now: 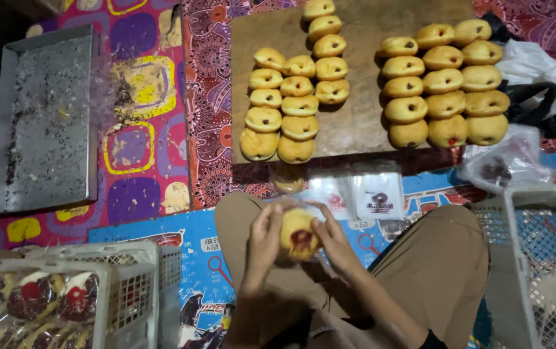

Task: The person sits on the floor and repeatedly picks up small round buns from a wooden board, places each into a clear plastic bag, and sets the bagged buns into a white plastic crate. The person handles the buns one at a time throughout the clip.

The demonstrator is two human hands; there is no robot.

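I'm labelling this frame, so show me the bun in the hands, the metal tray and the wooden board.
bun [299,234], head view, on its yellow top by the red filling.
metal tray [45,123], head view, on its crumb-speckled floor.
wooden board [362,116], head view, on the bare strip between the bun groups.

Left hand [264,240] and right hand [333,240] meet above the lap, fingers curled inward.
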